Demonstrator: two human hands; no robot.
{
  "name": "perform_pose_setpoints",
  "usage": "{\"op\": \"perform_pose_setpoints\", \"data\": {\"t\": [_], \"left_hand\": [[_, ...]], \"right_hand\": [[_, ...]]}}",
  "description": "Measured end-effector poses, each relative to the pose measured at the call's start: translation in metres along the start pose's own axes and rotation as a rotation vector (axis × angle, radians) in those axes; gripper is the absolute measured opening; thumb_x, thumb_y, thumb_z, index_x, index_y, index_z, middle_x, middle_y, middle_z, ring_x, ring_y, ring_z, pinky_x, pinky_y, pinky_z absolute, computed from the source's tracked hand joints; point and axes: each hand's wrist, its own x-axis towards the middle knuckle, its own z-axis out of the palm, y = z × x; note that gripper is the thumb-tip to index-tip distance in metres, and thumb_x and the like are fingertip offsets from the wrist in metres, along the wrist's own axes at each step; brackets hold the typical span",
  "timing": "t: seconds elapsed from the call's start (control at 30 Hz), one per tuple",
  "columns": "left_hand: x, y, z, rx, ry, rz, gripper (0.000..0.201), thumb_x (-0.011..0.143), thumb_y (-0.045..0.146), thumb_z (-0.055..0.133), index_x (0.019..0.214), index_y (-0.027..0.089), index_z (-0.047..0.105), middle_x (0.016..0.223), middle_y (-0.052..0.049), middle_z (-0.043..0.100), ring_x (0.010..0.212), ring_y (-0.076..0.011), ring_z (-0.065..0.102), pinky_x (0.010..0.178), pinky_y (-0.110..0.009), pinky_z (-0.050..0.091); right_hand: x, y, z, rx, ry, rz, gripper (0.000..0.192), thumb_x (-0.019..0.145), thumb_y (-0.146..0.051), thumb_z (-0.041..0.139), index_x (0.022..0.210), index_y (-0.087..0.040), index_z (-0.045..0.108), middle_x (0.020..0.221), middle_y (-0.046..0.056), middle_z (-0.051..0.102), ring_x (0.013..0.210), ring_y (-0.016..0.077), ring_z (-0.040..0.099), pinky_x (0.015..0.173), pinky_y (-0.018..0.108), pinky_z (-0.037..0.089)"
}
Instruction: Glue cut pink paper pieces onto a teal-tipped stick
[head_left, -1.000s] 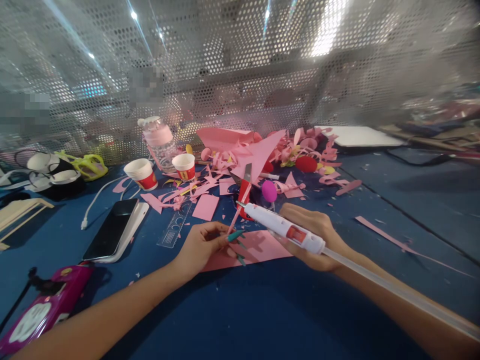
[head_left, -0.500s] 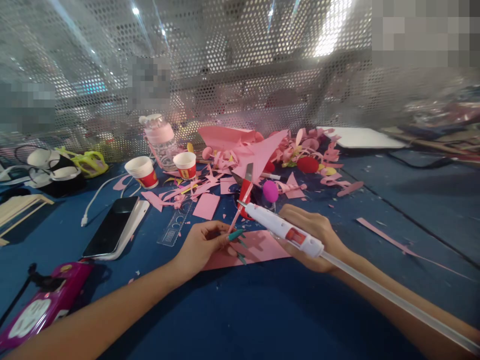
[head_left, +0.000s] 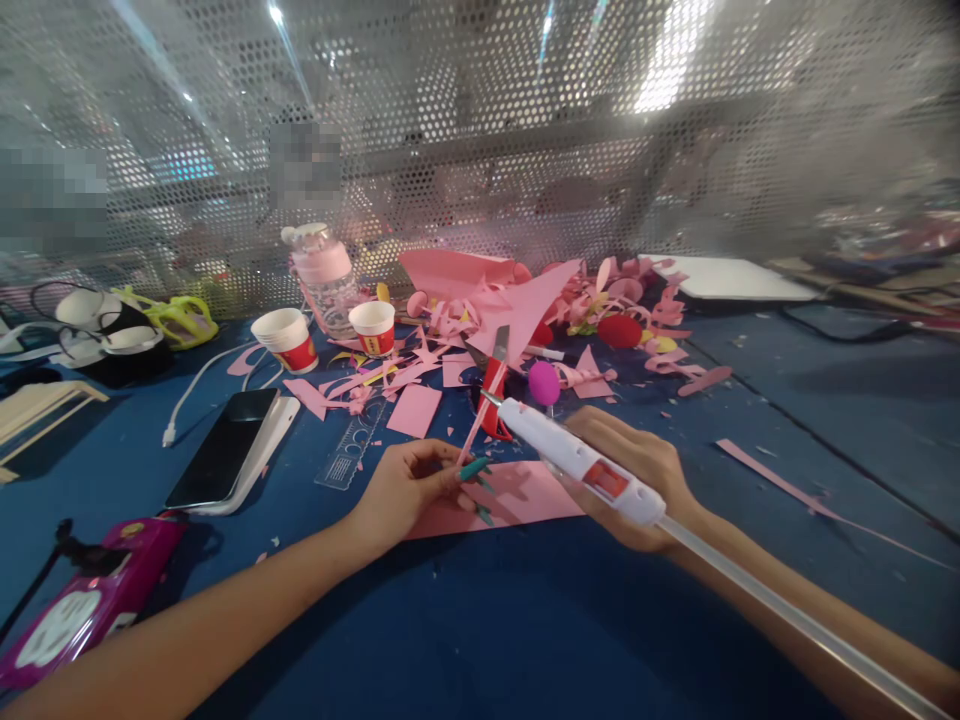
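Note:
My left hand [head_left: 416, 490] pinches the lower end of a thin pink paper strip [head_left: 475, 430], which slants up and to the right. Long teal nails show at its fingertips. In my right hand [head_left: 637, 465] is a white hot glue gun [head_left: 559, 442], a long clear glue stick [head_left: 787, 595] trailing out of its back end. The gun's metal nozzle is by the upper part of the strip; whether they touch I cannot tell. Beneath my left fingers lies a flat pink paper sheet [head_left: 525, 495]. Behind the strip are red-handled scissors [head_left: 495, 385] and a magenta ball [head_left: 544, 383].
Pink scraps [head_left: 457, 320] are heaped at the back before a perforated metal panel [head_left: 480, 150]. To the left are paper cups [head_left: 289, 340], a bottle [head_left: 322, 275], a phone [head_left: 225, 450], a clear ruler [head_left: 351, 445] and a purple device [head_left: 97, 595]. A long pink offcut [head_left: 780, 480] lies right.
The glue gun has shifted slightly right and its nozzle sits a little nearer the pink strip. My left hand keeps its pinch, almost unmoved.

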Motion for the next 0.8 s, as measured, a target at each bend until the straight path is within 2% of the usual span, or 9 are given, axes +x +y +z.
{"op": "perform_pose_setpoints", "data": {"t": [0.1, 0.23, 0.4, 0.63, 0.8], "left_hand": [[-0.0002, -0.0002, -0.0001, 0.018, -0.013, 0.012, 0.018, 0.066, 0.025, 0.069, 0.076, 0.011, 0.065, 0.062, -0.002, 0.066, 0.051, -0.0102, 0.062, 0.056, -0.021, 0.051], [0.0008, -0.0010, -0.0006, 0.030, -0.034, 0.024, 0.016, 0.068, 0.024, 0.067, 0.078, 0.011, 0.065, 0.061, -0.001, 0.066, 0.051, -0.0089, 0.062, 0.056, -0.019, 0.051], [0.0015, -0.0018, -0.0009, -0.010, -0.011, 0.004, 0.017, 0.065, 0.024, 0.070, 0.074, 0.011, 0.063, 0.059, 0.001, 0.065, 0.050, -0.0101, 0.062, 0.055, -0.021, 0.051], [0.0010, -0.0005, -0.0006, -0.018, 0.007, 0.008, 0.022, 0.063, 0.026, 0.071, 0.077, 0.010, 0.063, 0.063, -0.002, 0.067, 0.051, -0.0110, 0.063, 0.058, -0.023, 0.052], [0.0002, -0.0015, -0.0013, -0.009, -0.011, 0.025, 0.020, 0.065, 0.025, 0.070, 0.077, 0.011, 0.063, 0.063, -0.002, 0.067, 0.052, -0.0106, 0.063, 0.058, -0.023, 0.053]], "right_hand": [[-0.0007, 0.0025, 0.0022, 0.015, 0.034, 0.065, 0.013, 0.072, -0.027, 0.044, 0.083, -0.028, 0.038, 0.069, 0.003, 0.046, 0.053, 0.0186, 0.045, 0.042, 0.033, 0.035], [0.0001, 0.0020, 0.0063, 0.057, -0.047, 0.020, 0.010, 0.071, -0.028, 0.042, 0.076, -0.025, 0.035, 0.063, 0.001, 0.042, 0.050, 0.0164, 0.040, 0.042, 0.030, 0.031], [0.0021, -0.0029, 0.0085, 0.105, -0.179, -0.055, 0.007, 0.073, -0.027, 0.041, 0.073, -0.021, 0.038, 0.063, 0.001, 0.043, 0.050, 0.0133, 0.040, 0.043, 0.027, 0.032], [-0.0009, 0.0009, 0.0044, 0.112, -0.038, -0.054, 0.009, 0.075, -0.026, 0.043, 0.079, -0.018, 0.044, 0.069, 0.004, 0.049, 0.059, 0.0142, 0.047, 0.047, 0.026, 0.035], [-0.0014, 0.0007, 0.0054, 0.081, -0.115, -0.087, 0.010, 0.074, -0.026, 0.043, 0.079, -0.018, 0.044, 0.067, 0.003, 0.048, 0.056, 0.0130, 0.045, 0.046, 0.025, 0.034]]}}
